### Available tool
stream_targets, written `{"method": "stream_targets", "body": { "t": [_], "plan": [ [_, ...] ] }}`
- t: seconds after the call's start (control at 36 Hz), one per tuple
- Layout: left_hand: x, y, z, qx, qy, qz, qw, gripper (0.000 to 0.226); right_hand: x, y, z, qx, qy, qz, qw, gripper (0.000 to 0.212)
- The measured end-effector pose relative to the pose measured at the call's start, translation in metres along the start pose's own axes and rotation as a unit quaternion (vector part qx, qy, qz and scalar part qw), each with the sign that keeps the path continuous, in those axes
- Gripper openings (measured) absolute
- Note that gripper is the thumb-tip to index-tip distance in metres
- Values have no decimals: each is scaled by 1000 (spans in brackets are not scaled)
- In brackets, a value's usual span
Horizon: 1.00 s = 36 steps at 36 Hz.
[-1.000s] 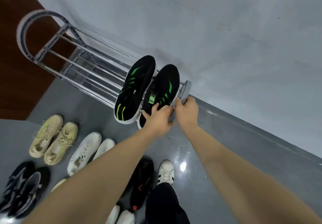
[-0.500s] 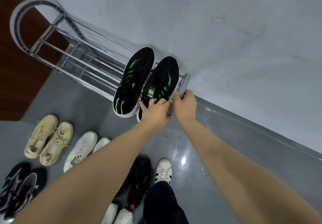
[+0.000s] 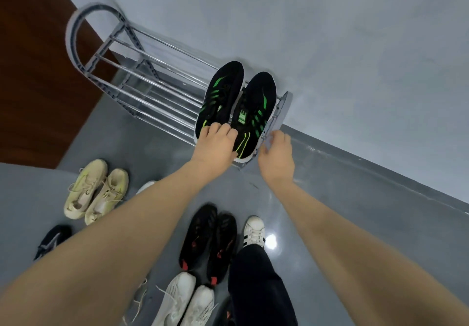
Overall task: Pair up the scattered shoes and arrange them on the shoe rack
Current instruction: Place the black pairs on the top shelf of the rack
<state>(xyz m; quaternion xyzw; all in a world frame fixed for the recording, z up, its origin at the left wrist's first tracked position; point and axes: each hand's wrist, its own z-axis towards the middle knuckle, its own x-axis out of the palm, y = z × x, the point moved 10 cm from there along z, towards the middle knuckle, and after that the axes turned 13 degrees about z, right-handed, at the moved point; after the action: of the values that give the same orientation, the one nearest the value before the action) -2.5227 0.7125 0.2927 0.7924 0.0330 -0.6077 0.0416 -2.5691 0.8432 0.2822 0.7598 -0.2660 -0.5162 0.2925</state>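
On the top tier of a chrome tube shoe rack (image 3: 142, 77) against a pale wall, at its right end, sits 1 pair of black sneakers with green stripes (image 3: 256, 112). The 2 shoes lie side by side and touching, toes toward the wall, heels toward the person; their long axes run across the rails, angled slightly rightward as seen from the head camera.

A person stands just in front, both bare arms stretched forward. Their left hand (image 3: 215, 145) rests on the heel of the left shoe, fingers curled over its back edge in a light hold. Their right hand (image 3: 276, 155) hovers just beside the right shoe's heel and the rack's grey end panel (image 3: 280, 112), fingers loosely bent and gripping nothing; whether the fingertips touch the panel cannot be told.

Down on the grey floor, nearer the person, wait 1 cream pair (image 3: 96, 193), 1 black pair with red accents (image 3: 208, 242), 1 white pair (image 3: 185, 300) and part of a dark shoe (image 3: 50, 239) half hidden by the left forearm. A white shoe with black stripes (image 3: 253, 231) is on the person's foot, below a dark trouser leg (image 3: 258, 287).

This first pair looks placed, so the next pickup probably lies behind and below the hands. Of the floor pairs, the black and red shoes lie closest, between the 2 arms, long axes roughly parallel to the racked pair.
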Motion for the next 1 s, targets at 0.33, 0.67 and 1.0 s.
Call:
{"method": "stream_targets", "body": {
  "t": [0.33,0.67,1.0],
  "plan": [
    [-21,114,-172,-28,-13,3,1000,33,69,83,-165,-74,38,-13,996,20],
    [-52,168,-350,3,4,-57,998,29,106,144,-341,-61,12,9,998,20],
    [-25,165,-431,-8,22,-94,995,27,121,130,-415,-58,61,-82,993,18]
  ]
}}
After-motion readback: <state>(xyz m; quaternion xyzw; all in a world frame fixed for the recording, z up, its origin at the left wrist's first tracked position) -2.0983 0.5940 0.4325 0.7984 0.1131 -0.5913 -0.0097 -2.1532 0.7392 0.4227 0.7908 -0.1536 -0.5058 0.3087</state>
